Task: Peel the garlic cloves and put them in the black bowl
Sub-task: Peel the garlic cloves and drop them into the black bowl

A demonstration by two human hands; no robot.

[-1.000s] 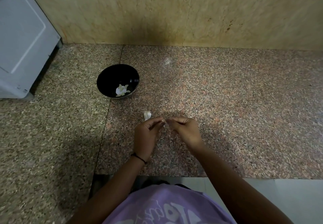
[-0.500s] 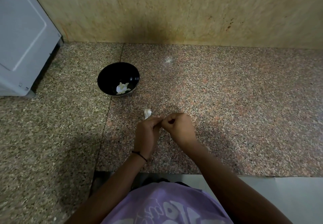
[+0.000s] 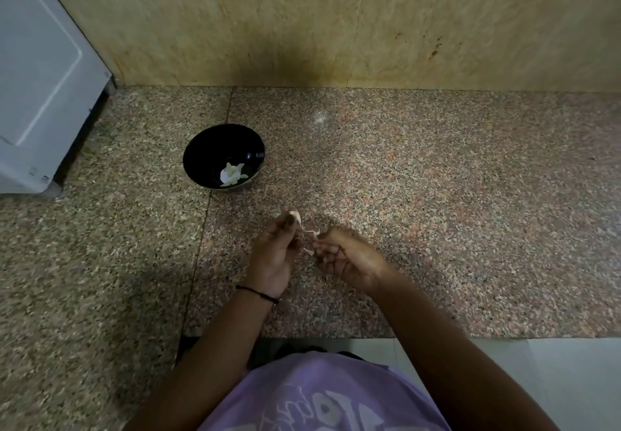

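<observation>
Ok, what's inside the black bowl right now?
Inside the black bowl lies a small pale heap of garlic cloves, toward its near side. Their count is unclear; anything beneath them is covered.

speckled granite counter (image 3: 437, 212) runs up to a tan stone wall (image 3: 235, 20), grey appliance (image 3: 37, 78) at the left edge, dim light.

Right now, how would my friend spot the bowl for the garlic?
Start at the grey appliance on the left of the speckled counter. Just right of it sits the black bowl, the only dish there, with pale garlic pieces inside.
</observation>
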